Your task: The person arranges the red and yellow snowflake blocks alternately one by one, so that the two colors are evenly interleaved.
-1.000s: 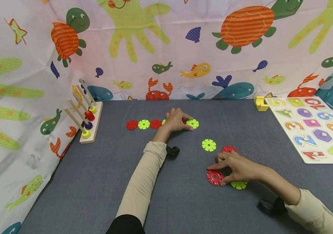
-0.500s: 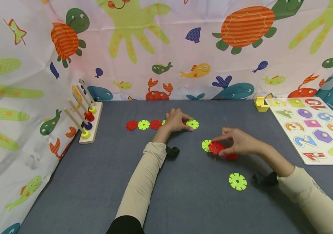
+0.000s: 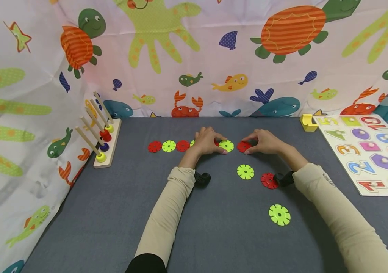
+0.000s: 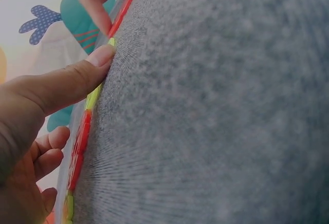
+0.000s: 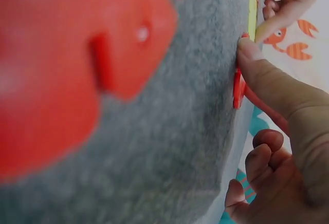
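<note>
A row of red and green notched plastic discs lies flat across the back of the table, starting with a red disc (image 3: 154, 146) at its left end. My left hand (image 3: 207, 142) covers part of the row, thumb and index finger at the edges of the green disc (image 3: 226, 146) at its right. Just right of that, my right hand (image 3: 263, 142) pinches a red disc (image 3: 243, 146) between thumb and index finger. In the right wrist view, this red disc (image 5: 239, 88) sits close beside the green one (image 5: 252, 16); the left wrist view shows my left thumb (image 4: 101, 55) on the green disc.
Nearer me lie a loose green disc (image 3: 245, 171), a red disc (image 3: 269, 181) by my right wrist and another green disc (image 3: 279, 215). A wooden peg stand (image 3: 107, 151) is at left. A number puzzle board (image 3: 368, 155) and yellow block (image 3: 308, 122) are at right.
My right hand has carried a red disc from the nearer part of the table away from me to the row's right end. My left hand has stayed in place.
</note>
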A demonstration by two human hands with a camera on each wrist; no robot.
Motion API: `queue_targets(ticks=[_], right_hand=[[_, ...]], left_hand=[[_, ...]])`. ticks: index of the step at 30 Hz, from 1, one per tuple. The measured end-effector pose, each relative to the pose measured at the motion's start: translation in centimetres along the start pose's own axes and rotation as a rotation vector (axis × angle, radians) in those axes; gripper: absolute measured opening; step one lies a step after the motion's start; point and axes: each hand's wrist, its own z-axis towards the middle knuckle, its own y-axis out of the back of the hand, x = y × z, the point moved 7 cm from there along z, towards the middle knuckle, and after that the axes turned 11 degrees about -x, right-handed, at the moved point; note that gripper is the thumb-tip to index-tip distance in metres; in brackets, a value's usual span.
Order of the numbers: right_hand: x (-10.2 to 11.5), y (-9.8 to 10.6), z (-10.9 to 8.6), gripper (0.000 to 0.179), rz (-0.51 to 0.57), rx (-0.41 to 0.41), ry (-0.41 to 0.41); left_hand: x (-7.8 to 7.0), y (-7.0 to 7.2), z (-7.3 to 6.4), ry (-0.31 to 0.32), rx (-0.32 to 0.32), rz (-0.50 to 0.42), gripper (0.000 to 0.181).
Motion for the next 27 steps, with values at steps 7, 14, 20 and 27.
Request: queue_targets(ticks=[7,14,20,27], right_hand=[[0.7,-0.5,0.6,0.049,0.020,0.000,-0.001],[0.5,0.7,-1.1,0.054,0.005,-0.009,0.010],[1.6,1.1,-4.7,0.056,0.017,0.029,0.073],[3.9,-0.7,-7.0,0.063,0.014,0.098,0.167]], left_hand=[[0.0,0.0,0.0,0.002,0.007,0.006,0.051],[-0.8,-0.4,0.2,-0.022,0.016,0.032,0.053],[-2.6,-1.0,1.0,-0.060,0.005,0.026,0.056],[-4.4,-2.0,1.9,-0.081,0.043,0.031,0.054]])
